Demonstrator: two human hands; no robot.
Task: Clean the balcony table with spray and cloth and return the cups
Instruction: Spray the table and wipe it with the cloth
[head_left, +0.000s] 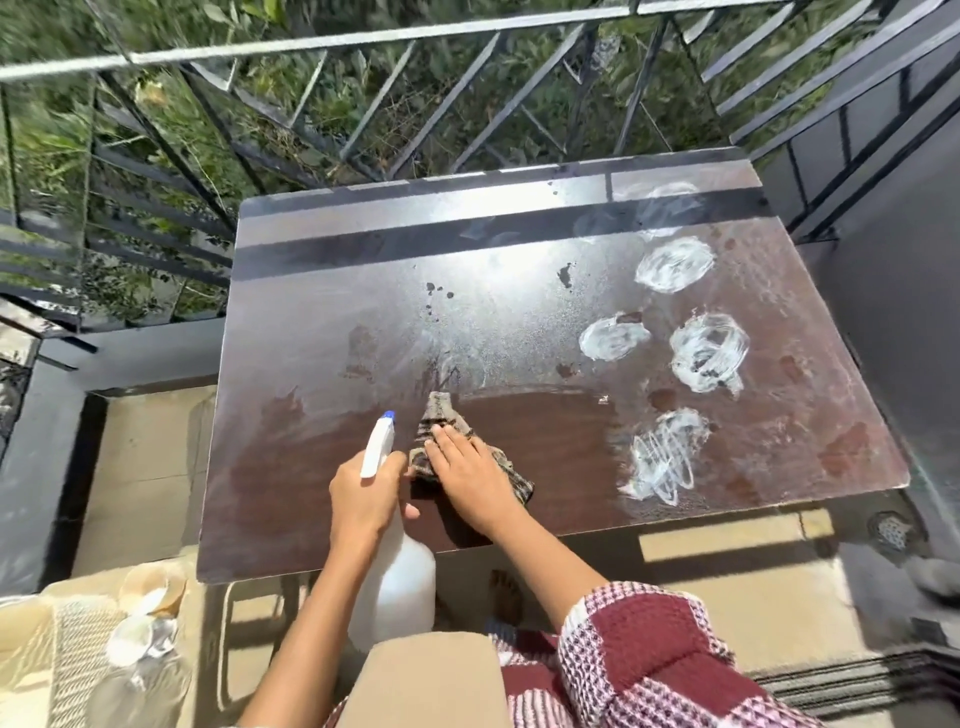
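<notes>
From my remote seat I look down on the dark brown table (332, 322), which stands against the black balcony railing (311, 47) with greenery behind it. My left hand (363, 499) is wrapped around the neck of the white spray bottle (402, 582). Its blue-tipped nozzle points away from me over the tabletop, and the bottle's body hangs at the table's near edge. Just beside it, my right hand (467, 467) lies flat, fingers straight and together, pressing the striped cloth (440, 415) onto the surface near the front edge. One corner of the cloth pokes out ahead of the fingertips. The strip of table around the cloth looks darker and wet. Farther back the surface is hazy with fine droplets and a few dark spots. On the right half sit several white scribbled smears (675, 265) (foam or paste, I cannot tell which). The cups (148, 592) are off the table, lying on a pale woven seat cover (62, 654) at lower left, too blurred to count surely. A red-and-white checked sleeve (639, 644) covers my right upper arm.
</notes>
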